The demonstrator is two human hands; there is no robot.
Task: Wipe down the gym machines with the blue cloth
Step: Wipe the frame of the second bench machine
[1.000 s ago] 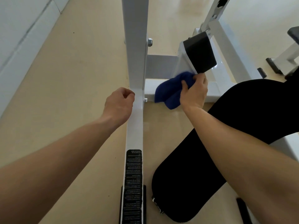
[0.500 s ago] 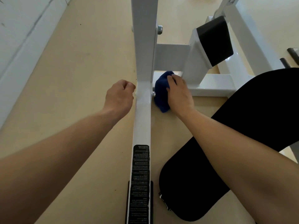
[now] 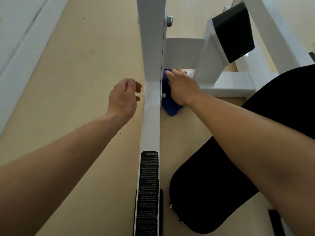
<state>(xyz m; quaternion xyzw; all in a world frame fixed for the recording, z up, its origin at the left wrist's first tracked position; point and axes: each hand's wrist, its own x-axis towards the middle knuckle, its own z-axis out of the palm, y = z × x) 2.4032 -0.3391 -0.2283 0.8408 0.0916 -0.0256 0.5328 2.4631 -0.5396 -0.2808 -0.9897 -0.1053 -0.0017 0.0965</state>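
Note:
The blue cloth [image 3: 171,108] lies bunched against the right side of the white machine frame [image 3: 151,120], at the joint where the upright post meets the floor bar. My right hand [image 3: 182,86] lies over the cloth with its fingers stretched flat, pressing it onto the frame; most of the cloth is hidden under the hand. My left hand [image 3: 123,97] hovers just left of the same bar, fingers loosely curled, holding nothing and apart from the metal.
A black roller pad [image 3: 233,31] sits on a slanted white arm at the upper right. A long black seat pad [image 3: 213,184] fills the lower right. A black warning label [image 3: 149,184] covers the near bar. A white wall [image 3: 20,31] borders the beige floor at left.
My right hand has carried the cloth left from under the black roller pad to the post's base and slid it up along the frame. The left hand has loosened slightly beside the bar.

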